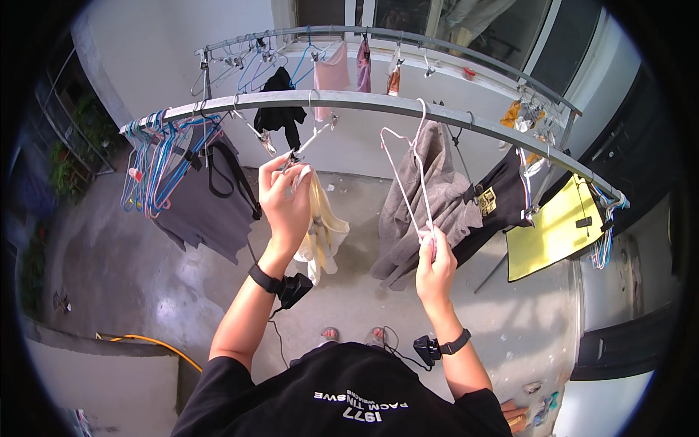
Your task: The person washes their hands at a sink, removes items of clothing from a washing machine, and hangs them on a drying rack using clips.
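Note:
My left hand (pixel 285 205) is raised under the front rail, its fingers pinching the dark clip (pixel 295 157) at the lower end of a clip hanger (pixel 318 135). A pale yellow and white cloth (pixel 323 232) hangs below and behind that hand; its top edge is hidden by the fingers. My right hand (pixel 437 265) grips the lower part of a thin pink hanger (pixel 405 188). This hanger's hook still loops over the metal rail (pixel 371 100), and no garment shows on it. Just behind it hangs a grey-brown garment (pixel 423 218).
Bunched hangers (pixel 166 169) and a dark grey garment (pixel 215 213) hang at left. Rightward are a black garment (pixel 497 191) and a yellow sheet (pixel 551 232). A second rail (pixel 453 43) behind bears a pink cloth (pixel 331 71) and clips. A yellow hose (pixel 158 343) lies lower left.

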A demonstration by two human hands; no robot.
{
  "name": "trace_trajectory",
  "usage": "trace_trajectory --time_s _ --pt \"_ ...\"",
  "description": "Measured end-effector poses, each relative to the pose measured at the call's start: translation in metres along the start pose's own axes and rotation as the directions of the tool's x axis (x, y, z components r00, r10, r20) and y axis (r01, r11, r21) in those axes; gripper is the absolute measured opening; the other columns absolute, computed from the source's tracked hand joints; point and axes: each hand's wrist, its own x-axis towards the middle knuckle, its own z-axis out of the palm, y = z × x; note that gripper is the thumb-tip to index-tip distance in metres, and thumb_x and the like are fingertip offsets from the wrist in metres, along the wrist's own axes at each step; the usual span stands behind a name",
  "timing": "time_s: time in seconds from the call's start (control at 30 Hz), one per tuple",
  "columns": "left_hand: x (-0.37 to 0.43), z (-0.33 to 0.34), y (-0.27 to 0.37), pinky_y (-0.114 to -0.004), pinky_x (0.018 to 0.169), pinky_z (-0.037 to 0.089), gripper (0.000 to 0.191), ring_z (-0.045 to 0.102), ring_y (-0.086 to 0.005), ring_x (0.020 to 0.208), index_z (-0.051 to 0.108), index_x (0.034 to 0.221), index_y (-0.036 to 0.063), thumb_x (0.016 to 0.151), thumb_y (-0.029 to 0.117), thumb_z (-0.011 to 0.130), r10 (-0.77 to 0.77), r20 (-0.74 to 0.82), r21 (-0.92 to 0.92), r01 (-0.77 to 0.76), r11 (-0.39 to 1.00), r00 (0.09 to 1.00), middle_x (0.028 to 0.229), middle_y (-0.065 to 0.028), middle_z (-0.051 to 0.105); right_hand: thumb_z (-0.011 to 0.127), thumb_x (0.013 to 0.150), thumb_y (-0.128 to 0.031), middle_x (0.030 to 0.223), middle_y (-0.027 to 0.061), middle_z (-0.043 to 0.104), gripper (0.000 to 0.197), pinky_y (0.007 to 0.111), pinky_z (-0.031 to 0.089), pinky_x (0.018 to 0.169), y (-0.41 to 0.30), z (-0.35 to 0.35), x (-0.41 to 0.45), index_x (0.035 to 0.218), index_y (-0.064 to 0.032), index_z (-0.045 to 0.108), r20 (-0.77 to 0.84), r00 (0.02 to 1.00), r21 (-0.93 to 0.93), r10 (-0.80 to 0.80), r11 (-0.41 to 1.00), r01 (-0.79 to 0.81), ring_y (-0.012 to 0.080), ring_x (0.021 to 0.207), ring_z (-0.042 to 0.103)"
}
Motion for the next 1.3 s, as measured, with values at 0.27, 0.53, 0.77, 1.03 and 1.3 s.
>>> trace_trajectory --time_s 0.27,0.53,0.77,1.03,1.3 --pt "-0.016 -0.001 -0.001 -0.032 0.072 0.057 0.013 0.069 -0.0198 0.088 0.072 0.096 -0.0015 0.084 0.0 0.078 0.056 0.09 -0.047 -0.052 0.998 0.994 0.124 -0.0135 0.061 0.064 0.096 -0.023 0.137 0.0254 0.051 0.049 0.041 0.049 0.094 -0.066 0.008 0.045 0.136 0.0008 0.048 0.021 0.903 0.055 -0.43 0.902 0.428 0.0356 0.114 0.059" --pt "-0.031 -0.01 -0.008 -0.034 0.083 0.059 0.011 0.073 -0.0251 0.104 0.07 0.093 -0.0049 0.083 -0.002 0.075 -0.063 0.453 -0.215 0.178 0.96 0.889 0.151 -0.0212 0.049 0.066 0.1 -0.031 0.135 0.0284 0.058 0.066 0.041 0.051 0.1 -0.085 0.127 0.12 0.151 -0.0069 0.032 0.526 0.851 0.34 0.004 0.915 -0.215 0.027 0.124 0.061" --pt "-0.032 -0.036 -0.032 -0.035 0.078 0.06 0.01 0.074 -0.0239 0.096 0.071 0.093 0.0002 0.085 0.003 0.077 -0.001 0.538 -0.29 0.186 0.939 0.843 0.157 -0.0251 0.04 0.063 0.101 -0.021 0.091 0.0091 0.073 0.044 0.027 0.054 0.074 -0.096 0.156 0.11 0.139 -0.0055 0.047 0.541 0.839 0.358 -0.06 0.919 -0.165 0.0126 0.084 0.069" --pt "-0.05 -0.059 -0.031 -0.034 0.081 0.053 0.008 0.066 -0.0204 0.095 0.071 0.094 0.0026 0.086 0.003 0.075 -0.197 0.394 -0.275 0.32 0.907 0.898 0.12 -0.0129 0.061 0.057 0.1 -0.013 0.092 0.0153 0.076 0.022 0.032 0.056 0.071 -0.109 0.15 0.114 0.109 0.0031 0.069 0.339 0.936 0.312 -0.094 0.95 -0.018 0.0182 0.078 0.073" --pt "-0.06 -0.076 -0.045 -0.032 0.071 0.051 0.012 0.063 -0.0203 0.074 0.068 0.098 -0.0017 0.092 0.008 0.07 -0.289 0.432 -0.107 0.367 0.924 0.854 0.086 -0.0119 0.068 0.058 0.101 -0.009 0.093 0.0149 0.075 0.02 0.03 0.056 0.073 -0.107 0.126 0.081 0.111 0.0037 0.068 0.307 0.929 0.193 -0.206 0.969 0.152 0.0171 0.081 0.073"
